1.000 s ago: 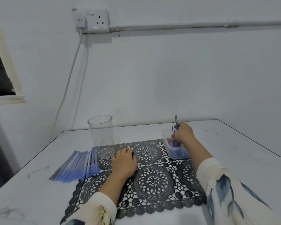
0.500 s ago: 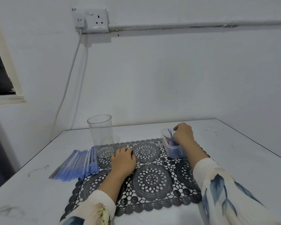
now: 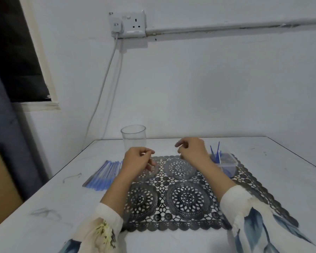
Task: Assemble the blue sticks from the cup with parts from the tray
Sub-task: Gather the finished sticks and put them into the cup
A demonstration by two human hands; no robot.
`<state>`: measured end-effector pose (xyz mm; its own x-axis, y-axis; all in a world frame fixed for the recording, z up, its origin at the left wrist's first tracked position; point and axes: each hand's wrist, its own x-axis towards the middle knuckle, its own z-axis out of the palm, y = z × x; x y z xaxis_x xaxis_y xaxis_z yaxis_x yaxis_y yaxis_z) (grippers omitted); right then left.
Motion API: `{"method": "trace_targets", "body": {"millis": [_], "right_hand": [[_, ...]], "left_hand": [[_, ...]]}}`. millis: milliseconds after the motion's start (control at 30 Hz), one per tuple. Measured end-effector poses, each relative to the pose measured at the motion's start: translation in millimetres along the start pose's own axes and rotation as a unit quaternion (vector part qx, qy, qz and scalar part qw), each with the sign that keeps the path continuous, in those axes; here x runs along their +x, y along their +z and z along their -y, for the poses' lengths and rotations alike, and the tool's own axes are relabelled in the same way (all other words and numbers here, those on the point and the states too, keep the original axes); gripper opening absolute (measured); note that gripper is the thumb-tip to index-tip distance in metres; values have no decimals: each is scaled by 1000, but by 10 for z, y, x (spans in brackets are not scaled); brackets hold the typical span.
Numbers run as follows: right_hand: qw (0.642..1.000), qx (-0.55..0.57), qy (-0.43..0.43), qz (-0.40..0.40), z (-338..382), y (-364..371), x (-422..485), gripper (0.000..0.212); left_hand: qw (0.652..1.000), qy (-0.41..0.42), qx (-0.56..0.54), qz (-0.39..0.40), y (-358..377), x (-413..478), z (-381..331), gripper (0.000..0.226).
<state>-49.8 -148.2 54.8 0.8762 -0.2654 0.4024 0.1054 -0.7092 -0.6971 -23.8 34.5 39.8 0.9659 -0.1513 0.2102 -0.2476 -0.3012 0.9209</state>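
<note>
Hovering L hand point(image 3: 138, 161): over mat point(image 3: 181, 198), fingers curled; grip unclear, blurred.
R hand point(image 3: 192, 150): likewise curled, grip unclear; just beside tray point(image 3: 226, 166).
Blue sticks point(image 3: 104, 175): piled on table point(image 3: 281, 179), left of mat.
Cup point(image 3: 133, 139): upright, behind L hand.

Left hand point(image 3: 138, 161) hovers before the cup point(image 3: 133, 138), right hand point(image 3: 192, 151) beside the tray point(image 3: 226, 166), both above the lace mat point(image 3: 186, 198).

I face a plain white wall point(image 3: 208, 84) with a double socket point(image 3: 128, 23) high up, a white cable point(image 3: 104, 83) hanging from its plug and a conduit point(image 3: 235, 27) running right. At my left are a dark window point(image 3: 13, 52), a blue-grey curtain point(image 3: 5, 134) and a cardboard box point(image 3: 2, 179) beside the scuffed white table point(image 3: 281, 179).
</note>
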Motion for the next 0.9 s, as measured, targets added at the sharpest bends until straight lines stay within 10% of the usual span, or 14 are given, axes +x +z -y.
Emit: {"method": "trace_targets", "body": {"millis": [367, 900], "right_hand": [[982, 18, -29, 183, 541, 1000, -328, 28], [968, -117, -99, 199, 638, 1544, -373, 28]], "left_hand": [[944, -38, 226, -239, -1021, 122, 800, 25], [935, -141, 255, -200, -1188, 343, 1138, 34]]}}
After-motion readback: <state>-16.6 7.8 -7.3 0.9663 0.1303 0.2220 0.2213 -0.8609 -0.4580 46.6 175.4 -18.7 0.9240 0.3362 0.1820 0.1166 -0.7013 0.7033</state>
